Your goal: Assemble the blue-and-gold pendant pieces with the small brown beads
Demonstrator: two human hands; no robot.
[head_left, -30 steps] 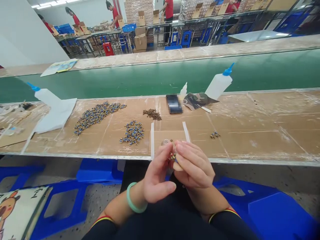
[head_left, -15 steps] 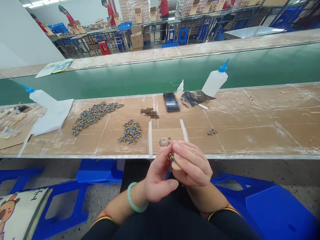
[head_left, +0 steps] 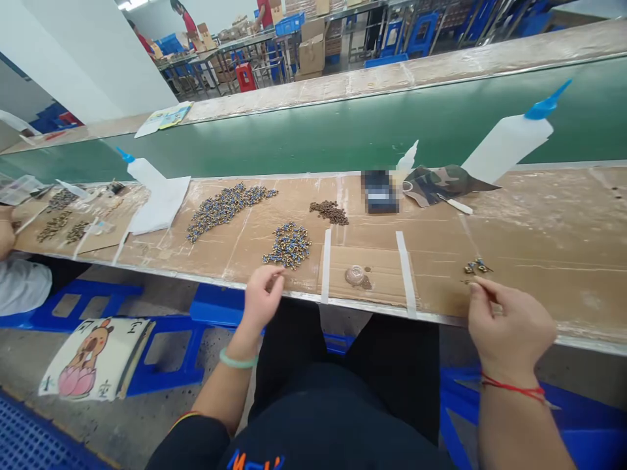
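At the near edge of a small pile of blue-and-gold metal pieces [head_left: 289,245], my left hand [head_left: 263,294] is closed, thumb and index tips together. Whatever it pinches is too small to make out. My right hand [head_left: 512,320] is off to the right, its fingers pinched just below a few similar blue-and-gold pieces [head_left: 477,266]. Its fingertips hide whether a piece is between them. Between the hands, a small round clear dish [head_left: 354,275] rests on a cardboard patch [head_left: 385,261] edged by two white tape strips.
A larger blue-and-gold pile [head_left: 225,209] and a brown heap of tiny parts [head_left: 330,212] lie farther back. A phone [head_left: 379,192], camouflage cloth [head_left: 435,183] and white squeeze bottle [head_left: 509,147] line the back. Another person's arm [head_left: 6,235] shows at far left.
My hands were together in front of the dish around a small blue-and-gold piece. They have parted, left toward the small pile, right toward the few pieces. The view has swung left.
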